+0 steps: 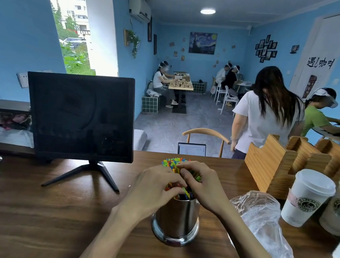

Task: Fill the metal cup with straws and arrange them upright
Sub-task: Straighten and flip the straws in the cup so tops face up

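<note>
In the metal cup (177,217), both hands (177,186) grip straws (174,163)

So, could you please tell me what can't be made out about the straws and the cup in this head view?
- Middle of the straws: covered by the left hand and right hand.
- Inside of the metal cup: hidden by straws and hands, so how full it is is unclear.
- Plastic bag: contents unclear through the crumpled film.
- Paper cups: the rightmost is cut off by the frame's edge.

The metal cup (176,221) is standing near the worktop's (31,219) front edge, straws (173,163) sitting in it. A monitor (80,116) is standing behind-left; a plastic bag (264,221) is lying right; paper cups (307,197) are standing at the right edge.
</note>
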The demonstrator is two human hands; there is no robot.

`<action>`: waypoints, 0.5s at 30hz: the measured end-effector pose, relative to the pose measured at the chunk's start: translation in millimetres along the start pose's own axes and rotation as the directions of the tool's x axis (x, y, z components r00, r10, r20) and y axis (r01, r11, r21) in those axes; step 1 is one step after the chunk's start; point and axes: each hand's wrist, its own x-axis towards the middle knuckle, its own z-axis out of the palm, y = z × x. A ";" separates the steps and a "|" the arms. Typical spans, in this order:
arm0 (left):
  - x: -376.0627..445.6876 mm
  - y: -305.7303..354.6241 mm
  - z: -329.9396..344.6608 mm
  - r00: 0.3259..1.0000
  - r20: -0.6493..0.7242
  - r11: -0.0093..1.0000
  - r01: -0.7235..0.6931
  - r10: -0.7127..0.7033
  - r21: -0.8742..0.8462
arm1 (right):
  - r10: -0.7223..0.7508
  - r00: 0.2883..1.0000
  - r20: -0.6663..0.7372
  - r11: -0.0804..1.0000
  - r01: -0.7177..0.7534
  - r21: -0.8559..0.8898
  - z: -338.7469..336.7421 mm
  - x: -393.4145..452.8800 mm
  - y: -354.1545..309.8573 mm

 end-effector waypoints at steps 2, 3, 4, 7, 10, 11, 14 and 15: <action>-1.9 1.2 -1.4 1.000 0.000 1.000 0.010 -0.010 -0.001 | -0.003 1.000 0.002 1.000 0.003 -0.007 0.3 -0.3 -0.4; -2.9 1.8 -2.4 1.000 0.008 1.000 0.016 -0.016 0.008 | -0.003 1.000 0.002 1.000 0.003 -0.007 0.5 -0.4 -0.5; -3.9 2.3 -3.3 1.000 0.019 0.999 0.019 -0.020 0.028 | -0.003 1.000 0.002 1.000 0.003 -0.005 0.3 -0.6 -0.6; -6.0 3.6 -4.0 0.997 0.066 0.992 0.036 -0.044 0.117 | -0.001 1.000 0.003 1.000 0.001 -0.007 0.4 -0.2 -1.0; -5.3 5.6 -3.8 0.995 0.078 0.989 0.053 -0.064 0.141 | 0.004 1.000 0.004 1.000 -0.004 -0.008 0.9 0.2 -1.8; -5.0 6.7 -3.5 0.995 0.076 0.988 0.050 -0.061 0.145 | 0.006 1.000 0.005 1.000 -0.006 -0.008 1.0 -0.2 -1.9; -5.8 8.6 -4.2 0.997 0.056 0.991 0.042 -0.050 0.126 | 0.012 1.000 0.006 1.000 -0.012 -0.001 -0.1 -2.0 -2.8; -5.9 8.7 -4.6 0.998 0.043 0.992 0.045 -0.050 0.114 | 0.013 1.000 0.002 1.000 -0.013 -0.001 -0.3 -2.4 -3.1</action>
